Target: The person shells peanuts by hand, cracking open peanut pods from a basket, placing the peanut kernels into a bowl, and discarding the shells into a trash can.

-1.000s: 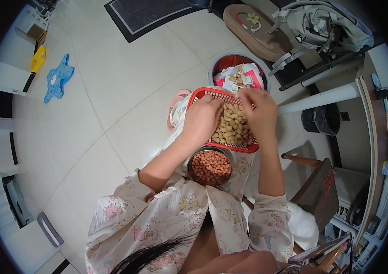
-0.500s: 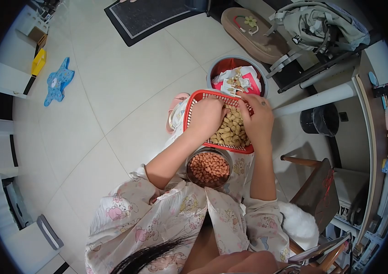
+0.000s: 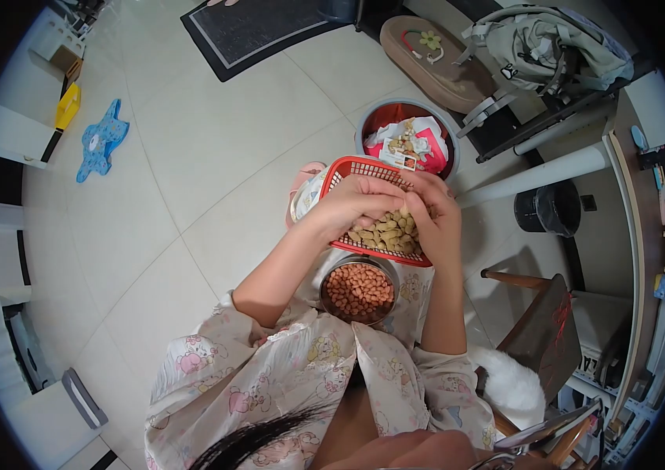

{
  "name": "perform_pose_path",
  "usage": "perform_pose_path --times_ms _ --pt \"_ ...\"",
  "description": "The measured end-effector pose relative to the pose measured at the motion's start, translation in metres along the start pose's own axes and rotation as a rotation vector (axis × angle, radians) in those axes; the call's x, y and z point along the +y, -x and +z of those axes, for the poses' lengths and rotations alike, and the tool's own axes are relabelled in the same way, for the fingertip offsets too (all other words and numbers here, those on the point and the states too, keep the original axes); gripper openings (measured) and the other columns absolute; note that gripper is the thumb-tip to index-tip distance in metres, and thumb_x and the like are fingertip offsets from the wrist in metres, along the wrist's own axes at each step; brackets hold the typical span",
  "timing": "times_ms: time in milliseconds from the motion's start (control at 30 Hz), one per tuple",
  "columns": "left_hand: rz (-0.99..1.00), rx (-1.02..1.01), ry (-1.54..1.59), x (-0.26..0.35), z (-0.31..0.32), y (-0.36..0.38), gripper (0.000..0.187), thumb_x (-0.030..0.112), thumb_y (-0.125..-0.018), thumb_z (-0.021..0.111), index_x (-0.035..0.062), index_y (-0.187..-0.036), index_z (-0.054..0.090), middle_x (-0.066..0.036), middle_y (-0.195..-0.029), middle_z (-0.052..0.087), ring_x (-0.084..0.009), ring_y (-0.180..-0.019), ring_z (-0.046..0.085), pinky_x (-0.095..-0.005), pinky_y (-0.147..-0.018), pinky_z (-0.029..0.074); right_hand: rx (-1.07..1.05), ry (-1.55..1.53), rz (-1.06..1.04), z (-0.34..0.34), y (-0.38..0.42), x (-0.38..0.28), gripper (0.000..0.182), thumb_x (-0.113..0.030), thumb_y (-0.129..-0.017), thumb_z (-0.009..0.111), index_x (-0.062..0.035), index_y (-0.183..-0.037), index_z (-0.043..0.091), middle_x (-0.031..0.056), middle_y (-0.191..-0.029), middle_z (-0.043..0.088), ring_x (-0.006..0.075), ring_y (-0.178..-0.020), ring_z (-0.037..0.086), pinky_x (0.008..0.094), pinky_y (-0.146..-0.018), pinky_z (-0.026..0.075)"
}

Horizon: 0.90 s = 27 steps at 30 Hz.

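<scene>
My left hand (image 3: 360, 205) and my right hand (image 3: 436, 210) meet above a red plastic basket (image 3: 338, 174) on my lap. Their fingertips pinch a peanut in its shell (image 3: 404, 211), which is mostly covered by the fingers. Unshelled peanuts (image 3: 389, 235) fill the part of the basket that shows below my hands. Closer to my body, a round metal bowl (image 3: 357, 318) holds many shelled reddish peanut kernels (image 3: 357, 288).
Beyond the basket stands a bin (image 3: 363, 125) with shells, paper and pink packaging inside. A black waste bin (image 3: 534, 210) is under the desk at right, near a chair (image 3: 544, 337). A blue star-shaped item (image 3: 102, 141) lies on the floor at left.
My left hand has lifted out of the peanuts and turned toward my right hand. The fingertips of both hands now come together around a peanut.
</scene>
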<state>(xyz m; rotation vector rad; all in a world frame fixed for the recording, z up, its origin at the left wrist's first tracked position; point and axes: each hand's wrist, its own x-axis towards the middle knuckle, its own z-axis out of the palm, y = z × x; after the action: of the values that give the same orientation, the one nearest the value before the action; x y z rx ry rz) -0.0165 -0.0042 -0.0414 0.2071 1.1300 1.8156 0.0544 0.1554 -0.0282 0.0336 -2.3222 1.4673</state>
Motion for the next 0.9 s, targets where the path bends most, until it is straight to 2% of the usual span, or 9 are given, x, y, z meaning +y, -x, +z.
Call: perform_pose_path --times_ms 133,233,300,333,500,567,633,800,900 --pt "-0.061 -0.183 0.260 -0.019 -0.002 -0.003 0.017 0.008 -0.087 0.058 0.0012 -0.103 0.062 0.007 -0.067 0.051 0.0007 -0.050 0.036 -0.0153 -0.044 0.026 -0.023 -0.425 0.028 0.014 0.008 0.004 0.015 -0.007 -0.082 0.060 -0.0011 -0.094 0.068 0.0077 -0.090 0.063 0.0167 -0.091 0.057 0.0278 -0.080 0.044" --pt "-0.030 -0.075 0.478 -0.033 0.027 -0.004 0.013 0.010 -0.091 0.054 0.0046 -0.102 0.060 0.008 -0.067 0.048 0.0007 -0.053 0.037 -0.0154 -0.044 0.026 0.116 -0.244 0.042 0.029 0.010 0.007 0.012 -0.008 -0.082 0.060 -0.0004 -0.088 0.068 0.0085 -0.089 0.063 0.0201 -0.089 0.057 0.0305 -0.080 0.044" --pt "-0.028 0.168 0.488 -0.029 0.038 -0.002 0.011 0.015 -0.093 0.050 0.0071 -0.096 0.058 0.008 -0.066 0.044 -0.0001 -0.053 0.036 -0.0159 -0.044 0.025 0.242 0.198 -0.071 0.033 0.008 0.007 0.012 -0.010 -0.083 0.060 -0.0005 -0.083 0.067 0.0100 -0.089 0.063 0.0252 -0.088 0.057 0.0344 -0.079 0.044" --pt "0.006 0.040 0.531 -0.036 0.025 -0.010 0.015 0.017 -0.095 0.047 0.0068 -0.095 0.058 0.008 -0.064 0.041 -0.0008 -0.053 0.034 -0.0168 -0.044 0.024 0.282 0.270 -0.107 0.034 0.006 0.012 0.013 -0.013 -0.084 0.060 -0.0017 -0.085 0.066 0.0107 -0.090 0.063 0.0286 -0.086 0.056 0.0374 -0.077 0.044" --pt "0.115 0.157 0.496 -0.027 0.001 -0.020 0.019 0.015 -0.094 0.048 0.0018 -0.104 0.058 0.007 -0.063 0.037 -0.0024 -0.053 0.033 -0.0185 -0.044 0.026 0.311 0.241 -0.047 0.023 0.003 0.005 0.014 -0.012 -0.084 0.061 -0.0040 -0.094 0.065 0.0113 -0.091 0.063 0.0266 -0.081 0.058 0.0355 -0.073 0.046" --pt "0.227 0.164 0.362 -0.013 0.003 0.000 0.018 0.016 -0.095 0.047 0.0015 -0.100 0.056 0.007 -0.068 0.037 -0.0023 -0.059 0.034 -0.0177 -0.046 0.026 0.226 0.060 0.150 0.013 0.020 -0.003 0.013 -0.009 -0.083 0.063 -0.0051 -0.095 0.066 0.0122 -0.092 0.063 0.0250 -0.075 0.059 0.0326 -0.066 0.048" --pt "0.237 0.169 0.347 -0.010 -0.006 0.014 0.020 0.016 -0.095 0.046 -0.0001 -0.102 0.055 0.006 -0.068 0.037 -0.0027 -0.059 0.035 -0.0178 -0.046 0.026 0.171 0.118 0.100 0.006 0.037 -0.007 0.013 -0.006 -0.080 0.065 -0.0064 -0.093 0.066 0.0107 -0.091 0.063 0.0231 -0.071 0.060 0.0304 -0.062 0.048" --pt "0.291 0.133 0.319 -0.007 -0.022 0.029 0.022 0.015 -0.095 0.045 -0.0032 -0.104 0.054 0.005 -0.069 0.037 -0.0039 -0.060 0.035 -0.0183 -0.047 0.027 -0.510 0.402 -0.222 0.017 0.082 -0.021 0.010 -0.014 -0.077 0.063 -0.0110 -0.087 0.064 0.0042 -0.090 0.062 0.0216 -0.083 0.058 0.0309 -0.069 0.049" --pt "0.292 0.101 0.331 -0.007 -0.021 0.028 0.023 0.014 -0.095 0.045 -0.0042 -0.105 0.055 0.003 -0.072 0.038 -0.0043 -0.062 0.036 -0.0187 -0.048 0.028 -0.660 0.369 -0.282 0.048 0.111 -0.005 0.012 -0.017 -0.076 0.058 -0.0103 -0.084 0.063 0.0045 -0.093 0.060 0.0205 -0.090 0.057 0.0315 -0.073 0.049"
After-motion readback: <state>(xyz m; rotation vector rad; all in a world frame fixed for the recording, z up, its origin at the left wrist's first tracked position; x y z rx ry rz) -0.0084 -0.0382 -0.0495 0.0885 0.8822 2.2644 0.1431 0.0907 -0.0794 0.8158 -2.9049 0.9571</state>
